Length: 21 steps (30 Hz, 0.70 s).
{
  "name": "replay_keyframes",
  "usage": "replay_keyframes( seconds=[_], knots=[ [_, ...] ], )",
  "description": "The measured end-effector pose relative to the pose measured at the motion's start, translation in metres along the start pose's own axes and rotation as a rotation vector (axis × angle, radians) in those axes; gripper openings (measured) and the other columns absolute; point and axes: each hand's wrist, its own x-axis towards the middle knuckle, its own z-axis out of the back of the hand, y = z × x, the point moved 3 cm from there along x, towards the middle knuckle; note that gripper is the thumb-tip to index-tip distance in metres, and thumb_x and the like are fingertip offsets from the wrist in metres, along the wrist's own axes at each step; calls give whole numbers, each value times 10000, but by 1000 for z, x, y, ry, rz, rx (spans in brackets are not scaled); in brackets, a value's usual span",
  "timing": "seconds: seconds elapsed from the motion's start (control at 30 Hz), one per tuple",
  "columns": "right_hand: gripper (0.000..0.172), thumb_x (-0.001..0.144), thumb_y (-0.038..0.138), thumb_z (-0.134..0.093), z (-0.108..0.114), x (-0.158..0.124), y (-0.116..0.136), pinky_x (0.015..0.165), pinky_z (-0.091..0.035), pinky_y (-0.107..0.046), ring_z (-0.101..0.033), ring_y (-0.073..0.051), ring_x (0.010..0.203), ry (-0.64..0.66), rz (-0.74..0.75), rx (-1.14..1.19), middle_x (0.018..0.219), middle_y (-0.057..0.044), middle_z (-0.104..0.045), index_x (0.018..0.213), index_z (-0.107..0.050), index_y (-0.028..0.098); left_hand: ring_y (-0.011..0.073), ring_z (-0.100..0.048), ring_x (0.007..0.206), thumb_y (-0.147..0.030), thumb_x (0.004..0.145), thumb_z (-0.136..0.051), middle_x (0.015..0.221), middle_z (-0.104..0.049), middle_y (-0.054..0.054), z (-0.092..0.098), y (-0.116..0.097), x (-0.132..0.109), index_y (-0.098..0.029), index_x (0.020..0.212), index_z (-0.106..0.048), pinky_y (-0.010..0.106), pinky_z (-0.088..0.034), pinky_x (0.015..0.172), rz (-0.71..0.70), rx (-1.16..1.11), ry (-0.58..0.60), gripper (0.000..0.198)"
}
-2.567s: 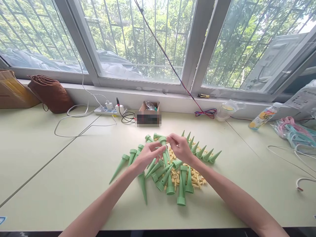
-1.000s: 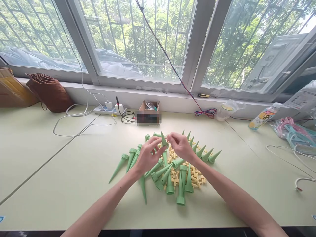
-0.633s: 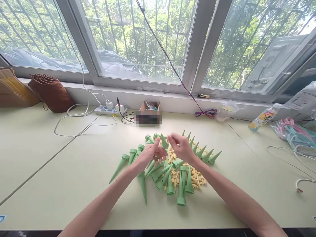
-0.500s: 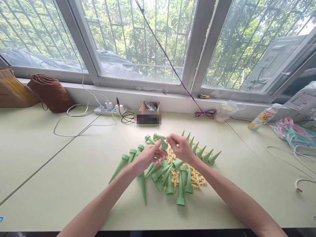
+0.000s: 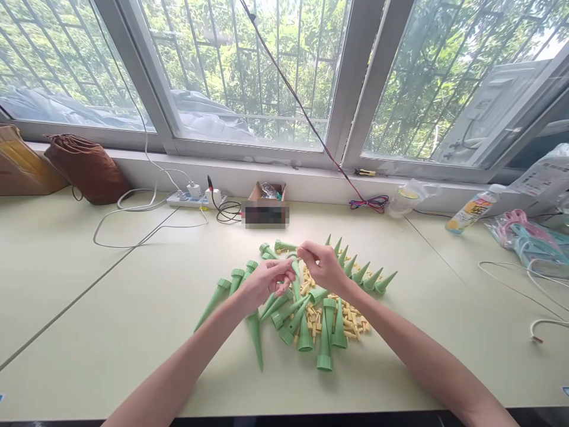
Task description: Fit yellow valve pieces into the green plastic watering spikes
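My left hand (image 5: pixel 269 281) is closed, thumb and fingers pinching a green plastic watering spike (image 5: pixel 296 270) that has its wide rim upward. Close against that rim is my right hand (image 5: pixel 320 264), its fingertips pressed together; what they hold, if anything, is hidden. Under and around both hands lie loose green spikes (image 5: pixel 304 338), some with ribbed caps, in a heap. Small pale yellow pegs (image 5: pixel 351 320) are piled among them. To the right, several spikes (image 5: pixel 372 277) stand point up in a row.
At the back are a small cardboard box (image 5: pixel 267 213), a power strip (image 5: pixel 195 198) with cables, and a brown drawstring bag (image 5: pixel 89 169). A bottle (image 5: pixel 475 209), a plastic cup (image 5: pixel 402 201) and bagged pink and teal items (image 5: pixel 528 237) stand toward the right. Window frames rise behind the table.
The spike in my left hand pointed tip up before; now its rim faces up. My right hand stays beside it, fingers still pinched.
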Motion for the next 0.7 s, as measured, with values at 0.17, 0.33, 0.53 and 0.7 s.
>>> replay_keyframes(
  seconds=[0.17, 0.33, 0.53, 0.7],
  knots=[
    [355, 972, 415, -435, 0, 0, -1, 516, -288, -248, -327, -106, 527, -8, -21, -4, 578, 35, -411, 708, -509, 190, 84, -479, 483, -467, 760, -728, 599, -531, -33, 4, -7, -2, -156, 809, -619, 207, -382, 446, -216, 327, -167, 333],
    [363, 973, 425, -437, -1, 0, -1, 502, -281, -251, -330, -104, 515, -7, -50, 24, 579, 33, -422, 713, -521, 186, 122, -583, 647, -416, 780, -717, 895, -629, 29, 0, -9, -7, -192, 1037, -632, 230, -488, 521, -475, 576, -329, 351],
    [339, 972, 415, -459, 1, 1, -1, 504, -283, -253, -346, -107, 525, -33, -85, 58, 589, 28, -434, 734, -533, 184, 109, -578, 646, -441, 818, -673, 988, -622, 49, -2, -9, -9, -214, 1102, -620, 234, -509, 537, -575, 661, -411, 367],
    [335, 970, 433, -462, 5, 1, -2, 484, -275, -253, -346, -106, 508, -111, -122, 88, 581, 33, -421, 754, -531, 186, 129, -558, 553, -619, 869, -507, 755, -627, 60, 4, -4, -1, -140, 861, -660, 220, -419, 422, -283, 342, -243, 502]
  ],
)
